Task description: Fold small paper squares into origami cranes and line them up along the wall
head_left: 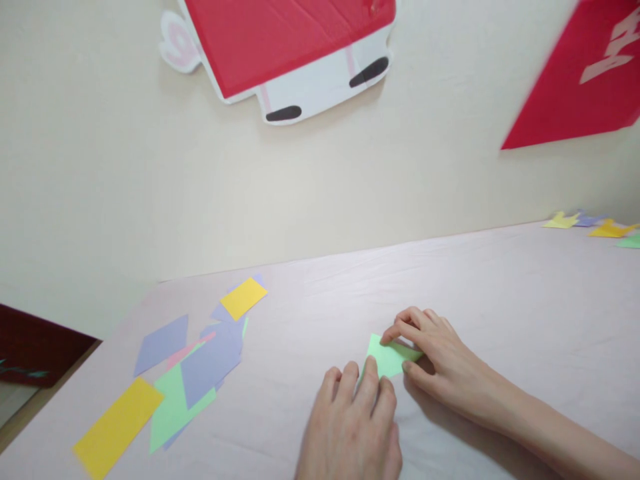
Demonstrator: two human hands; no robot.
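Note:
A small piece of green paper (390,360), apparently folded, lies on the cloth-covered surface between my hands. My left hand (350,420) holds it down from the near left, with the fingertips on its left edge and the fingers slightly apart. The left thumb is mostly hidden. From the right, my right hand (435,353) grips the same paper, its bent fingers at the upper edge and its thumb at the lower right edge. Part of the paper's right corner is covered by that hand.
Loose sheets lie at left: purple paper (213,363), green paper (167,407), yellow paper (117,427) and another yellow sheet (244,298). Several folded paper pieces (611,229) rest at the far right by the wall (325,193). Red decorations (295,40) hang above.

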